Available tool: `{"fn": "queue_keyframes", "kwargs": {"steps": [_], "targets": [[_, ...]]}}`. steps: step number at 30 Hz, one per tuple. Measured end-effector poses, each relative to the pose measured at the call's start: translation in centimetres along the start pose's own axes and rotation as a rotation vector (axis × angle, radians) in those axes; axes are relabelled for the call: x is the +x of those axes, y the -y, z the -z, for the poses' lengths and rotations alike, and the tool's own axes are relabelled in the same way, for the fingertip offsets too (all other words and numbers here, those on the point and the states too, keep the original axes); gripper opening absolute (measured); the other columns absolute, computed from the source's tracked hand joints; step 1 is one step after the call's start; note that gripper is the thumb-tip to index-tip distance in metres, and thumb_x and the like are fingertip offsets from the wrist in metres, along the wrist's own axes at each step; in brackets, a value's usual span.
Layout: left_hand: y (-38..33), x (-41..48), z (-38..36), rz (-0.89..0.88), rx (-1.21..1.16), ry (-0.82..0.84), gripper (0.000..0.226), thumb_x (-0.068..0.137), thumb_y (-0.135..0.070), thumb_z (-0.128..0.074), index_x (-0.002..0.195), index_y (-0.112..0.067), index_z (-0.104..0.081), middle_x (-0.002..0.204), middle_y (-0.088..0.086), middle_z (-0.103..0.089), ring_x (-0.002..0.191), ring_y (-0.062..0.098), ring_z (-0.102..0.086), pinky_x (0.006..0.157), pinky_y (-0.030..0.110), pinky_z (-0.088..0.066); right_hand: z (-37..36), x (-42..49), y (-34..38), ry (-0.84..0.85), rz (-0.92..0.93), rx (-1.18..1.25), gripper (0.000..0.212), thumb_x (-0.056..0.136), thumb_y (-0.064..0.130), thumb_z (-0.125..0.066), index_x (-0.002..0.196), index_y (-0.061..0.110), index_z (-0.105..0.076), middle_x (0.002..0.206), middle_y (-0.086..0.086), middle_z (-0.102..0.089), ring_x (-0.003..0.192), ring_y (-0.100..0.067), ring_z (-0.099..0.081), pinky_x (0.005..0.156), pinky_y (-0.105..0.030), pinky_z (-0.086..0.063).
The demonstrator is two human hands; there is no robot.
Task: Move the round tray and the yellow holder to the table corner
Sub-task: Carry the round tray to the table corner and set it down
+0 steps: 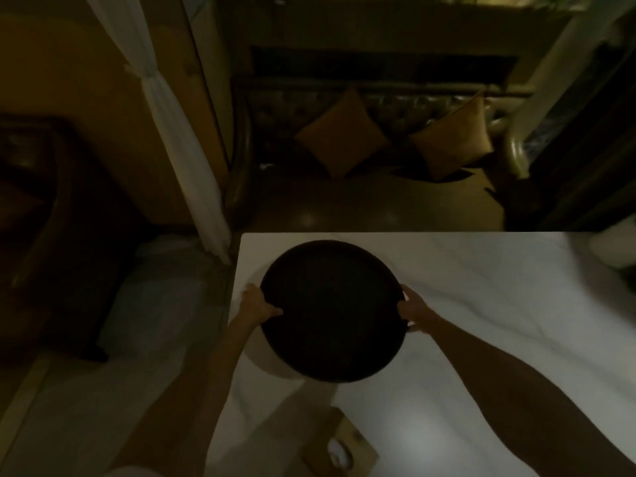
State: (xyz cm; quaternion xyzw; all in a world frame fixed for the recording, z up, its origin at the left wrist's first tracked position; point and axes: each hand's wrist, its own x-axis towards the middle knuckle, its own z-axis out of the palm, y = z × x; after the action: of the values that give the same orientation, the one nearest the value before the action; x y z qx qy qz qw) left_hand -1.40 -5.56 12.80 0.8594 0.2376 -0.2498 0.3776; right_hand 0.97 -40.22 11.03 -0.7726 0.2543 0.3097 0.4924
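Observation:
A dark round tray point(332, 309) is over the far left part of the white marble table point(481, 304), close to its far left corner. My left hand point(256, 302) grips the tray's left rim and my right hand point(413, 313) grips its right rim. Whether the tray rests on the table or is held just above it I cannot tell. A yellowish box-shaped holder point(339, 445) with a white tissue showing in its top opening stands near the table's front edge, below the tray.
Past the table's far edge stands a dark sofa point(378, 108) with two orange cushions. A white curtain point(179, 132) hangs at the left beside the table corner. A pale object point(616, 246) lies at the table's far right.

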Motion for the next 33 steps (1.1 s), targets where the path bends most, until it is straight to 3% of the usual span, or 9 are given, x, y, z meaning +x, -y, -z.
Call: {"fn": "queue_keyframes", "kwargs": {"steps": [4, 8, 11, 16, 18, 20, 24, 29, 33], "targets": [[-6.6, -3.3, 1.7, -0.124, 0.042, -0.103, 0.114, 0.069, -0.026, -0.084, 0.145, 0.003, -0.005, 0.154, 0.023, -0.015, 0.141, 0.039, -0.021, 0.117, 0.046, -0.025, 5.5, -5.0, 3.1, -0.047, 0.202, 0.039, 0.061, 0.095, 0.022, -0.057, 0.149, 0.028, -0.029, 0.154, -0.011, -0.035, 0.134, -0.041, -0.040, 0.090, -0.053, -0.045], [-12.4, -7.5, 2.3, -0.238, -0.022, -0.178, 0.111, 0.069, -0.029, -0.084, 0.145, 0.000, -0.008, 0.154, 0.020, -0.016, 0.139, 0.039, -0.026, 0.114, 0.048, -0.031, 11.2, -10.6, 4.9, -0.282, 0.437, -0.060, 0.080, 0.071, 0.029, -0.051, 0.149, 0.021, -0.033, 0.150, -0.016, -0.042, 0.132, -0.038, -0.044, 0.103, -0.053, -0.043], [-15.9, -11.6, 0.9, -0.316, -0.048, -0.199, 0.099, 0.069, -0.028, -0.084, 0.140, -0.004, -0.019, 0.149, 0.018, -0.023, 0.133, 0.038, -0.034, 0.110, 0.049, -0.037, 15.9, -14.0, 3.7, -0.393, 0.565, -0.132, 0.072, 0.075, 0.031, -0.049, 0.143, 0.008, -0.041, 0.141, -0.022, -0.050, 0.128, -0.039, -0.048, 0.105, -0.047, -0.040], [-21.9, -17.5, -4.3, -0.434, -0.032, -0.166, 0.092, 0.069, -0.027, -0.084, 0.136, -0.006, -0.025, 0.145, 0.016, -0.026, 0.130, 0.035, -0.038, 0.107, 0.048, -0.040, 25.6, -16.5, -2.3, -0.512, 0.576, -0.255, 0.082, 0.064, 0.041, -0.045, 0.144, 0.024, -0.034, 0.126, -0.019, -0.057, 0.103, -0.035, -0.061, 0.086, -0.052, -0.054], [-24.4, -19.4, -7.4, -0.466, -0.038, -0.171, 0.088, 0.068, -0.027, -0.084, 0.133, -0.008, -0.028, 0.143, 0.015, -0.029, 0.127, 0.034, -0.040, 0.105, 0.048, -0.042, 28.9, -17.9, -4.9, -0.524, 0.560, -0.256, 0.071, 0.072, 0.034, -0.048, 0.142, 0.024, -0.036, 0.120, -0.017, -0.058, 0.095, -0.032, -0.062, 0.079, -0.049, -0.056], [-26.7, -21.1, -11.1, -0.476, -0.048, -0.174, 0.085, 0.068, -0.025, -0.084, 0.131, -0.008, -0.030, 0.141, 0.015, -0.032, 0.126, 0.034, -0.042, 0.103, 0.050, -0.043, 32.1, -18.9, -7.3, -0.586, 0.586, -0.260, 0.059, 0.088, 0.031, -0.053, 0.143, 0.021, -0.036, 0.124, -0.016, -0.057, 0.102, -0.033, -0.062, 0.083, -0.048, -0.056], [-31.0, -24.2, -19.2, -0.437, -0.044, -0.206, 0.083, 0.066, -0.025, -0.085, 0.130, -0.009, -0.033, 0.139, 0.015, -0.035, 0.123, 0.033, -0.045, 0.100, 0.048, -0.046, 38.6, -19.9, -11.8, -0.636, 0.545, -0.334, 0.073, 0.090, 0.050, -0.057, 0.152, 0.032, -0.022, 0.146, -0.017, -0.036, 0.127, -0.038, -0.045, 0.100, -0.046, -0.043], [-33.7, -27.5, -28.2, -0.449, -0.080, -0.199, 0.098, 0.066, -0.027, -0.085, 0.142, -0.013, -0.024, 0.147, 0.014, -0.023, 0.133, 0.035, -0.036, 0.107, 0.048, -0.039, 44.7, -19.1, -17.1, -0.671, 0.558, -0.432, 0.060, 0.087, 0.056, -0.058, 0.141, 0.039, -0.040, 0.133, -0.015, -0.041, 0.116, -0.039, -0.050, 0.097, -0.044, -0.045], [-33.7, -29.5, -32.7, -0.489, -0.052, -0.135, 0.112, 0.064, -0.031, -0.086, 0.147, -0.039, -0.010, 0.148, 0.013, -0.010, 0.135, 0.039, -0.025, 0.108, 0.053, -0.034, 47.4, -18.2, -19.8, -0.654, 0.547, -0.467, 0.050, 0.085, 0.061, -0.056, 0.130, 0.040, -0.047, 0.123, -0.009, -0.042, 0.104, -0.033, -0.055, 0.089, -0.040, -0.049]]}}
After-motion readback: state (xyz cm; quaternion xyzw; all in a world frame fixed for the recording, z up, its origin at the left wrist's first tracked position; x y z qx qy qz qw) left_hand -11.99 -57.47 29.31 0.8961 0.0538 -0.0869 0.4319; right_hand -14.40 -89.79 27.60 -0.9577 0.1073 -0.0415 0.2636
